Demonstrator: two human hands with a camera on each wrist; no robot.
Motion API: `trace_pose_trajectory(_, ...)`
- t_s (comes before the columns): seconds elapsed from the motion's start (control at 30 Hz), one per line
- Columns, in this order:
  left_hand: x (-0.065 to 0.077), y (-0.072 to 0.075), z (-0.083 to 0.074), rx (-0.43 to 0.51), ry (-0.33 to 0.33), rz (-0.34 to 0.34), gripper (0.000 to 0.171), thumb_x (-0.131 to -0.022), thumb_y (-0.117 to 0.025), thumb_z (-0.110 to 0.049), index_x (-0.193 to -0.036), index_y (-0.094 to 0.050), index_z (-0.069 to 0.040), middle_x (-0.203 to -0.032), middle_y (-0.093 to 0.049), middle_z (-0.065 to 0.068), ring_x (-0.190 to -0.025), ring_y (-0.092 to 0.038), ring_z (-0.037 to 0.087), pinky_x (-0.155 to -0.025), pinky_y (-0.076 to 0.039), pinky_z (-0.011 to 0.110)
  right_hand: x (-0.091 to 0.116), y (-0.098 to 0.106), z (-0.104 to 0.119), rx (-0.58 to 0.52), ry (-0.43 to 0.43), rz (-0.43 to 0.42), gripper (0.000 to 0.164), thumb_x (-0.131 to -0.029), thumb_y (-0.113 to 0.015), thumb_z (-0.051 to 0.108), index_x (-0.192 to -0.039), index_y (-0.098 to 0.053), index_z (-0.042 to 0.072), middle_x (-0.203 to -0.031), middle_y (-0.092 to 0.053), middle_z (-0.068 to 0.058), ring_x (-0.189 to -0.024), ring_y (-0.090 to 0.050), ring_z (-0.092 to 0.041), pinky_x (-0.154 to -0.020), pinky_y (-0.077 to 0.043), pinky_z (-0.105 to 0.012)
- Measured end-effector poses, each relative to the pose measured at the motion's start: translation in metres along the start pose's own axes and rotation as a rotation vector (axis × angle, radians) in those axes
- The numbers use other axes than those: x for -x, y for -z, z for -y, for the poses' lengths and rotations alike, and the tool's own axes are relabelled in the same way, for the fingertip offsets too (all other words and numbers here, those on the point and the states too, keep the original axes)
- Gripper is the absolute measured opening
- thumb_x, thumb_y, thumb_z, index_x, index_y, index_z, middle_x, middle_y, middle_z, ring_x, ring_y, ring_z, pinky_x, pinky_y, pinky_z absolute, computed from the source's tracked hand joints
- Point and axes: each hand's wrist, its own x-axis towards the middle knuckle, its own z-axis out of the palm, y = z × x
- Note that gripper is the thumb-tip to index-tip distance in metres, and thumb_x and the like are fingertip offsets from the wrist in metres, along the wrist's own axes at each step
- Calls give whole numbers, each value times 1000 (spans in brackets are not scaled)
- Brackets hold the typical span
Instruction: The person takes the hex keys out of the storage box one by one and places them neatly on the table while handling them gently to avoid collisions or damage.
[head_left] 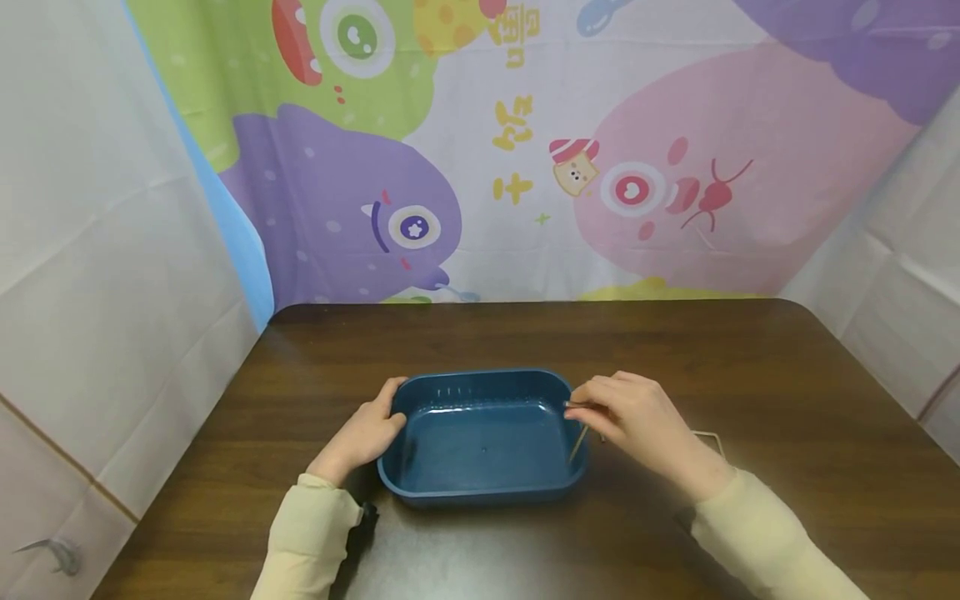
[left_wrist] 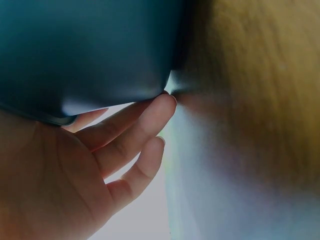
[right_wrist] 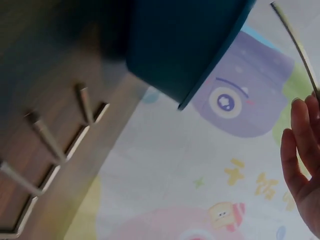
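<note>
A dark blue rectangular plastic basin (head_left: 483,450) with rounded corners stands on the table. My left hand (head_left: 367,433) grips its left end, thumb over the rim. In the left wrist view, the fingers (left_wrist: 157,112) of that hand lie against the basin's outer wall (left_wrist: 100,55). Over the right rim, my right hand (head_left: 626,417) pinches a thin, light gold rod (right_wrist: 295,42) between thumb and fingers. The rod's lower end (head_left: 577,446) slants down inside the basin, close to its right wall. What the rod belongs to, I cannot tell.
A wire rack (right_wrist: 75,142) with several upright prongs lies on the table right of the basin, partly hidden behind the right wrist in the head view. The brown wooden table (head_left: 675,342) ends at a cartoon-printed curtain (head_left: 517,250). Pale cloth walls hang at both sides.
</note>
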Motion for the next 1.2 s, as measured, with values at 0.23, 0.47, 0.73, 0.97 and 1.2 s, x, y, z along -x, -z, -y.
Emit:
trace_pose_trajectory(0.23,0,-1,-1,-8,0,-14,50,-88,-39,-15,-137,-27,-14,-131,-46,22,-87,-58,26,-71,-48,38,11,8,-5,34,-77,15,13,-81,-64,29,-85,-64,17,-76,-63,12,-58,-46,-3,-55,-35,-19)
trace_pose_trajectory(0.47,1,0,-3,9,11,0,50,-88,-39,-14,-137,-27,-13,-132,-45,23,-86,-59,26,-68,-49,37,21,16,-10,106,-120,48,14,-85,-59,32,-84,-64,19,-74,-62,14,-57,-44,-2,-54,-36,-19)
trace_pose_trajectory(0.73,2,0,-3,4,3,-5,50,-88,-38,-14,-137,-27,-13,-132,-45,23,-89,-58,26,-73,-48,40,37,24,-19,182,-253,144,13,-76,-68,13,-84,-61,19,-70,-60,14,-56,-45,-1,-52,-38,-22)
trace_pose_trajectory(0.97,1,-1,-3,3,4,-7,49,-89,-38,-14,-137,-27,-12,-133,-45,22,-92,-58,27,-76,-48,42,49,29,-28,215,-293,212,12,-77,-67,16,-86,-60,20,-73,-61,13,-56,-44,-1,-53,-38,-24)
trace_pose_trajectory(1.2,0,-1,-2,6,0,-8,49,-89,-39,-15,-137,-27,-14,-133,-45,22,-90,-59,27,-73,-49,40,64,38,-41,228,-365,316,7,-80,-65,23,-86,-61,24,-71,-61,16,-54,-40,1,-54,-37,-25)
